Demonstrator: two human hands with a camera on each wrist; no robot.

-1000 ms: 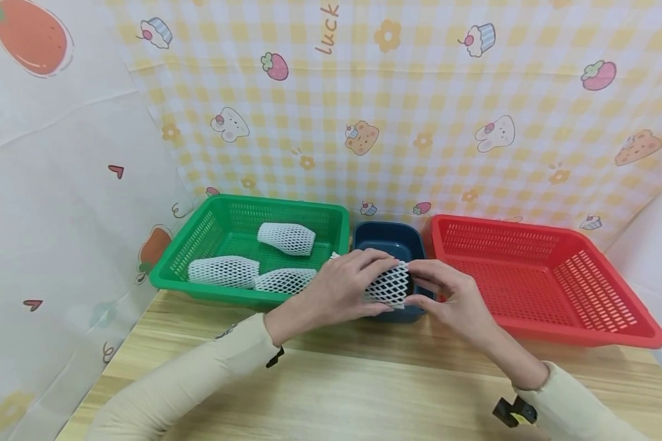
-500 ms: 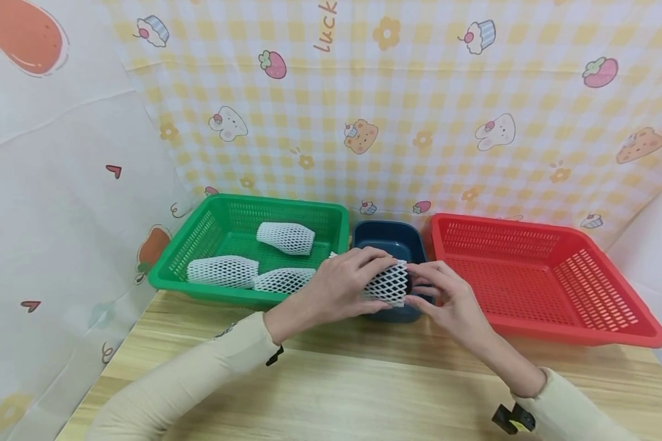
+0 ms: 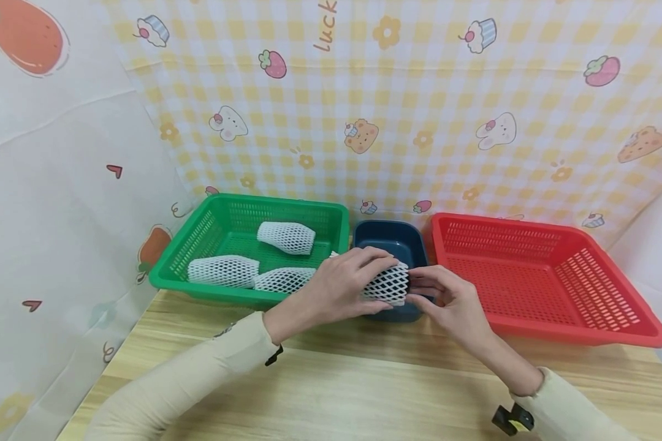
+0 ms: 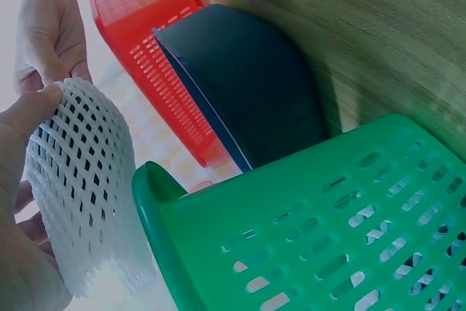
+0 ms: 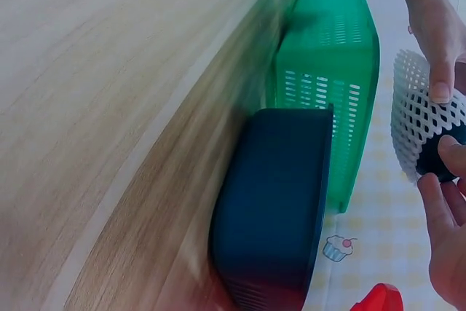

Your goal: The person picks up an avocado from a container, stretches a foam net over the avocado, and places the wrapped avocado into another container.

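Above the navy blue bin (image 3: 388,233), my left hand (image 3: 342,285) grips a white foam net sleeve (image 3: 388,285), thumb below and fingers over the top. A dark rounded thing (image 5: 431,156) sits inside the sleeve and peeks out of its right end; its kind cannot be made out. My right hand (image 3: 455,303) pinches that dark end between thumb and fingers at the sleeve's rim. Most of the sleeve's left part is hidden behind my left hand in the head view; the left wrist view shows the sleeve (image 4: 84,180) stretched lengthwise.
On the left stands a green basket (image 3: 342,220) with several white net sleeves (image 3: 285,237) lying in it. A red basket (image 3: 529,294) is at the right, beside the navy bin. All three stand on a wooden table (image 3: 331,392) before a patterned cloth (image 3: 309,92).
Less of the dark thing shows at the sleeve's right end now. My right fingers have shifted slightly there, while my left hand keeps its hold in about the same place.
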